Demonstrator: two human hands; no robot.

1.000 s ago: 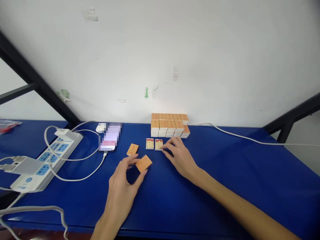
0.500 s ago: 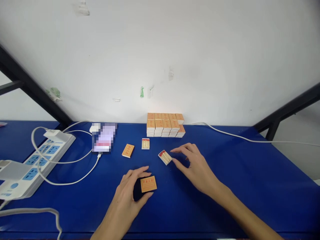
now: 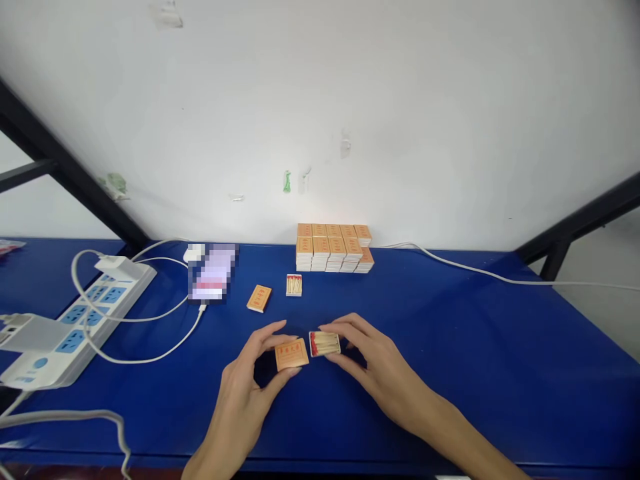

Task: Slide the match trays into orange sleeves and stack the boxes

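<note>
Tray (image 3: 325,343) brought forward and turned beside the cover (image 3: 291,355)

Half a second ago the tray lay askew, nearer the worktop's (image 3: 450,347) back edge; its red match heads now point left. The cover has shifted slightly toward that back edge.

Item: cover, orange card, tilted. Pinched between thumb and fingers of the left hand (image 3: 245,383). Contents: hidden from where I stand.

Item: tray, open-topped, filled with matches. Gripped at its right end by the right hand (image 3: 375,360). Position: between the hands, well back from the worktop's front edge; a narrow gap parts it from the cover. Lifted or resting: cannot tell.

Item: second tray (image 3: 294,285), also filled, lying farther back, before the left corner of the stack (image 3: 335,248), which stands along the back edge.

Item: orange box (image 3: 259,298), lying flat, left of the second tray.

Hazards, in my judgement: spillage, should the right hand tip the open tray; jamming or a bent rim, should tray and cover meet out of line, as their differing angles suggest; crushed card, should either pinch tighten; a snagged head, should one ride above the tray wall.
</note>
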